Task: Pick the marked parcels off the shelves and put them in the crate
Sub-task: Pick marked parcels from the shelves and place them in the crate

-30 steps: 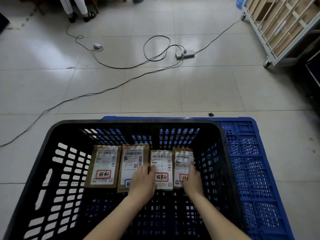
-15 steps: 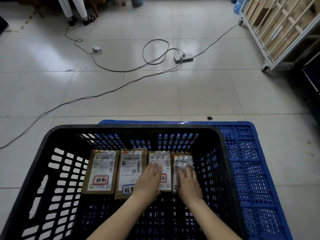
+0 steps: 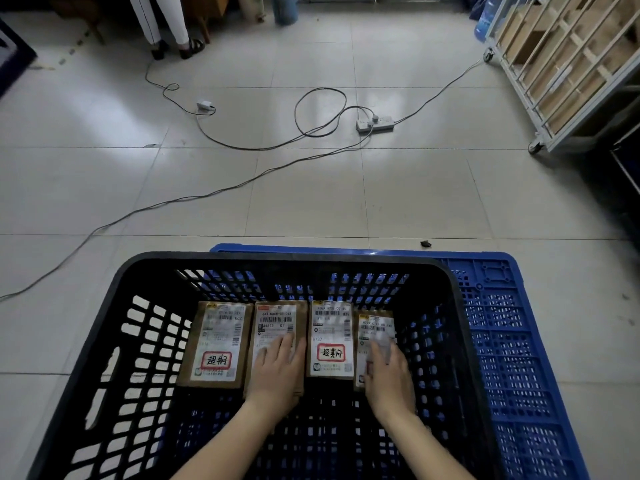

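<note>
Several brown parcels with white labels lie flat in a row on the floor of the black crate (image 3: 114,282). The leftmost parcel (image 3: 216,342) and the third parcel (image 3: 330,337) show red-framed marks. My left hand (image 3: 278,374) rests flat on the second parcel (image 3: 275,323), fingers straight. My right hand (image 3: 388,375) lies flat on the rightmost parcel (image 3: 375,329), covering its lower half and its mark.
The crate sits on a blue pallet (image 3: 502,341). Cables and a power strip (image 3: 375,123) cross the tiled floor ahead. A wheeled shelf rack (image 3: 561,74) with cardboard boxes stands at the right. A person's legs (image 3: 166,26) are at the far left.
My left hand slid left from the third parcel onto the second, uncovering the third's red mark. My right hand shifted slightly right on the rightmost parcel. The camera tilted up a little.
</note>
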{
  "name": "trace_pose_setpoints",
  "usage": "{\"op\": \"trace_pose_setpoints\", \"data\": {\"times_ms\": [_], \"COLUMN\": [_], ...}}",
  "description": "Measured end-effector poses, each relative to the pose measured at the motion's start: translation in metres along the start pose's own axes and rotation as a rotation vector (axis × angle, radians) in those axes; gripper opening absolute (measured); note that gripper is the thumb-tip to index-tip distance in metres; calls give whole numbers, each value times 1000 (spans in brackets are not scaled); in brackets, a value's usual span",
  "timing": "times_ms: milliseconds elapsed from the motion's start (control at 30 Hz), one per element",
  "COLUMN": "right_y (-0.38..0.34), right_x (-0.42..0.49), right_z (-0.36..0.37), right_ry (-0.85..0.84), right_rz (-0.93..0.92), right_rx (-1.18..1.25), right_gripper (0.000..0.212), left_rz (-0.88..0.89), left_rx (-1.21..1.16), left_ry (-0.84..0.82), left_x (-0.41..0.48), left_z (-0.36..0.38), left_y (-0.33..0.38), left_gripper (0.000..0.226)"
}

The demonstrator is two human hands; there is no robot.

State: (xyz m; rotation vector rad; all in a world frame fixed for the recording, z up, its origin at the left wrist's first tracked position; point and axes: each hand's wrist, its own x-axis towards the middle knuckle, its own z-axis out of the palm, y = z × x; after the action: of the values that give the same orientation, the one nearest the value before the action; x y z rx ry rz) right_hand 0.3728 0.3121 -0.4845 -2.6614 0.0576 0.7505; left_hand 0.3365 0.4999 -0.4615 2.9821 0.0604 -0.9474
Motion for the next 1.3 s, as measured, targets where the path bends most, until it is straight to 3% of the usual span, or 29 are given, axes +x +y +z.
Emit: {"op": "trace_pose_setpoints", "data": {"times_ms": [267,500,633,933,1300], "right_y": [-5,-18,-30,-34,35], "right_x": [-13,-54,-107,-261,-474], "right_z": [-5,-36,-61,-79,-52], "right_ry": [-30,69,119,365,580], "right_rz": [-15,-71,-6,195,605], "right_rx": [-49,-38,-27,69,162], "right_gripper": [65,57,52,58,57], "left_rz": [0,44,129,514,982], "left_rx": [-25,-64,-13,113,288], "left_ry": [-10,72,83,193,284], "left_x": [-10,-44,-72,-154,-301], "left_z": [-3,-30,-55,-101,-81], "left_y": [-6,-9,-12,22,143], "left_gripper": [104,99,94,82,80]}}
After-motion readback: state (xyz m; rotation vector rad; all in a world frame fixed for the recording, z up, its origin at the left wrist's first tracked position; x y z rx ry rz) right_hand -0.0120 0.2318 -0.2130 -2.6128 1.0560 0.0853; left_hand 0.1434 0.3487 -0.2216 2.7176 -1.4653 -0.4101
